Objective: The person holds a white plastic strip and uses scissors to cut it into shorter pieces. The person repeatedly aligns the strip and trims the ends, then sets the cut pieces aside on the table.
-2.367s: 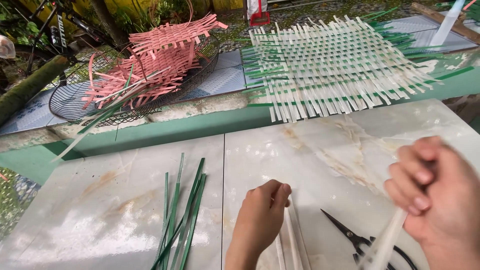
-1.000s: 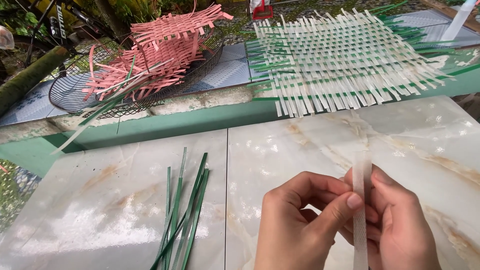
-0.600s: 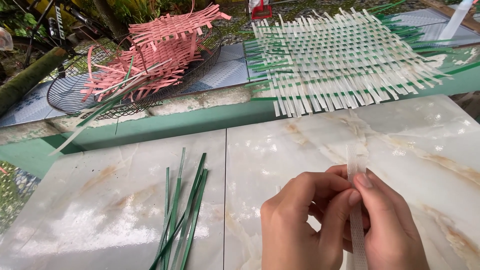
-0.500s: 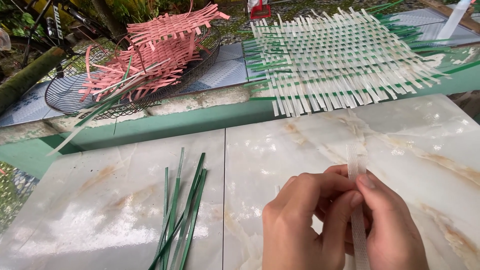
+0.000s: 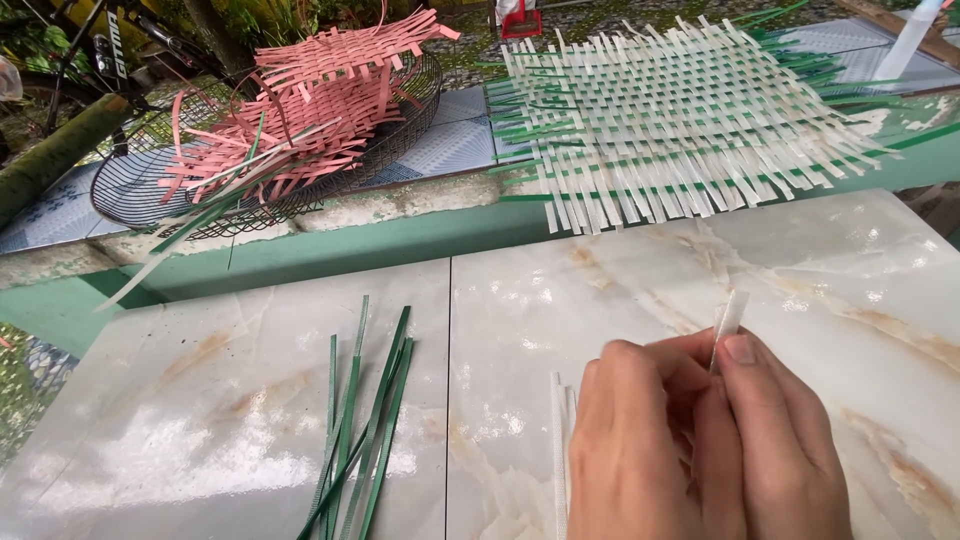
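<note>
Both my hands meet low in the head view over a marble-patterned tile top. My left hand and my right hand pinch the same white strip, whose upper end sticks up above my right thumb. More white strips lie on the tile just left of my left hand. A bundle of green strips lies further left, apart from both hands.
A large woven mat of white and green strips lies on the ledge beyond the tile. At the back left a black wire basket holds pink woven strips. A green painted edge separates ledge and tile.
My hands, apart earlier with the right one raised, have come together on one white strip. The strip's free end now shows shorter above my fingers. The scissors seen earlier are out of sight.
</note>
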